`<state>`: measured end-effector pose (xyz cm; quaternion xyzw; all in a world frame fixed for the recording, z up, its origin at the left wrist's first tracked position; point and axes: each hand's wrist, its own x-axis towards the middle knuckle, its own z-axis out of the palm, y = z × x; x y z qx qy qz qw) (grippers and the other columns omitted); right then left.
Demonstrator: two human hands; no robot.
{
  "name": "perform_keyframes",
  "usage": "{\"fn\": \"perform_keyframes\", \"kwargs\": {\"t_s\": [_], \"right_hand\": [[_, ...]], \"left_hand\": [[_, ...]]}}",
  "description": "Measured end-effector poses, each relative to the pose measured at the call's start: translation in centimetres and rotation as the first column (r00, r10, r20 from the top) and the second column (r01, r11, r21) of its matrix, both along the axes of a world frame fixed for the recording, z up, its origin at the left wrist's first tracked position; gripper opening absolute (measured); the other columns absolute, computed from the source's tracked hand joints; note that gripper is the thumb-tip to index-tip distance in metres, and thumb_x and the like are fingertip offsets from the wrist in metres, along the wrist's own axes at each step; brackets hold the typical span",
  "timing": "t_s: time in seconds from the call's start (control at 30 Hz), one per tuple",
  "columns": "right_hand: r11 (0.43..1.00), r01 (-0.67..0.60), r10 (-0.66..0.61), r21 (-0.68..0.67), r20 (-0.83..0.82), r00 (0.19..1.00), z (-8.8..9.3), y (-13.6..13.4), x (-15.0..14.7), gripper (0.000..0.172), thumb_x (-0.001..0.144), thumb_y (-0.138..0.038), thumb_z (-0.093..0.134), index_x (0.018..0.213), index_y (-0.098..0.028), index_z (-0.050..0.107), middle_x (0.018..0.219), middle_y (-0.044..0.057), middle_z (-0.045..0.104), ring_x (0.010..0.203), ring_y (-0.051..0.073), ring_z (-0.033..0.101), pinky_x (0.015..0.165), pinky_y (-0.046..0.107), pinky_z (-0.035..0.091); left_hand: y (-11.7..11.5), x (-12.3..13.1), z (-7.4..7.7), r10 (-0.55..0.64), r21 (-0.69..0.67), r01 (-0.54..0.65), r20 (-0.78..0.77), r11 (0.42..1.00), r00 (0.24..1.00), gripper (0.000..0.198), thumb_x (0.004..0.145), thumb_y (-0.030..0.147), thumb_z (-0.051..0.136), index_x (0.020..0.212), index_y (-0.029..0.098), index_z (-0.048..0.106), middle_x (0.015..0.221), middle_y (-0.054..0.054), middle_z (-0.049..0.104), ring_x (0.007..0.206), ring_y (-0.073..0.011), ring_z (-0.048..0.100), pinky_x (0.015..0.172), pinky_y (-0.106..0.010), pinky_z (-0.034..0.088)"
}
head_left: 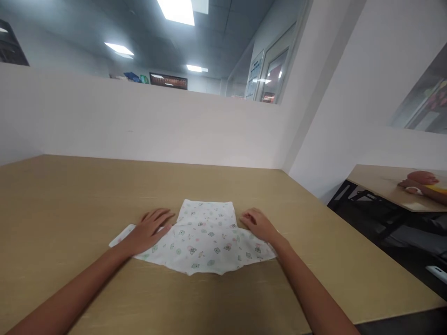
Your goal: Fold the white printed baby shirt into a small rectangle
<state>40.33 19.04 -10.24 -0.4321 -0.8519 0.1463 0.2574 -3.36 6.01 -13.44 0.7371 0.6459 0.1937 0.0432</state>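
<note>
Garment (204, 239), just one, white with small prints, lies flat on the near table (104, 195), its two sleeves reaching left and right, its body toward the far side. Both hands are at it: the left hand (149, 230), open and palm down, covers part of the left sleeve; the right hand (256, 223), fingers curled, is over the right sleeve, though I cannot tell whether it grips. One doll (421, 177) lies on a second table (379, 181), far right.

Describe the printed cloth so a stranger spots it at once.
Find the tan table below the white wall. There, left hand on one wing and right hand at the other, a white cloth lies in a rough T. Small green, pink and dark motifs set it apart from the plain table.
</note>
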Motion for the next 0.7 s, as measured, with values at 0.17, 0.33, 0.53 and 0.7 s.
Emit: {"fn": "perform_keyframes", "kwargs": {"t_s": [0.17, 0.33, 0.53, 0.7], "right_hand": [[0.988, 0.037, -0.038, 0.151, 0.004, 0.999, -3.3, 1.6, -1.1, 0.017, 0.099, -0.035, 0.061, 0.106, -0.021, 0.068, 0.116, 0.008, 0.064, 0.114, 0.026, 0.054, 0.102, 0.04, 0.039], [0.988, 0.03, -0.021, 0.15, -0.057, 0.998, -3.6, 3.3, 0.0, 0.012, 0.1, -0.028, 0.061, 0.1, -0.02, 0.069, 0.113, 0.009, 0.064, 0.112, 0.025, 0.054, 0.101, 0.038, 0.042], [0.985, 0.008, 0.006, 0.174, -0.083, 0.997, -3.7, 3.8, 0.7, 0.011, 0.1, -0.025, 0.061, 0.096, -0.018, 0.069, 0.11, 0.008, 0.064, 0.108, 0.023, 0.054, 0.1, 0.038, 0.043], [0.98, 0.023, 0.004, 0.195, -0.135, 0.991, -3.8, 4.2, 0.9, 0.016, 0.101, -0.025, 0.061, 0.09, -0.018, 0.069, 0.105, 0.008, 0.065, 0.105, 0.023, 0.055, 0.098, 0.038, 0.043]], "left_hand": [[1.1, -1.8, -1.9, 0.083, -0.064, -0.088, -0.068, 0.994, 0.994, 0.064, 0.103, 0.066, 0.024, 0.159, 0.04, 0.041, 0.167, 0.005, 0.032, 0.159, -0.0233, 0.023, 0.133, -0.05, 0.014], [1.8, -2.3, -2.8, 0.112, -0.094, -0.121, -0.095, 0.988, 0.989, 0.067, 0.102, 0.07, 0.023, 0.16, 0.042, 0.039, 0.168, 0.007, 0.028, 0.16, -0.0248, 0.02, 0.133, -0.054, 0.012], [1.7, -2.1, -2.9, 0.123, -0.094, -0.131, -0.083, 0.987, 0.989, 0.07, 0.101, 0.072, 0.021, 0.16, 0.04, 0.04, 0.168, 0.005, 0.028, 0.16, -0.025, 0.022, 0.133, -0.054, 0.014], [1.5, -1.8, -2.8, 0.135, -0.097, -0.144, -0.094, 0.985, 0.986, 0.07, 0.101, 0.07, 0.02, 0.16, 0.038, 0.04, 0.168, 0.005, 0.03, 0.159, -0.025, 0.023, 0.132, -0.057, 0.015]]}}
